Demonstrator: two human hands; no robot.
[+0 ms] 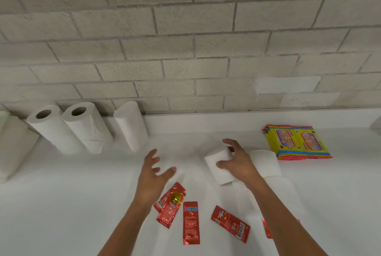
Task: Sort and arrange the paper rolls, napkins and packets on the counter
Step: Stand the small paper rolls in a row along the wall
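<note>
As right hand [237,163] clasps: roll [218,165] within grip

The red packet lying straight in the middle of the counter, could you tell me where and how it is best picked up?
The red packet lies flat on the white counter, long axis pointing away from the person, clear of its neighbours. It is probably best pinched from above across its narrow width, near the middle, with thumb and finger on the two long edges. The open left hand is nearer; the right hand holds a paper roll.
</note>
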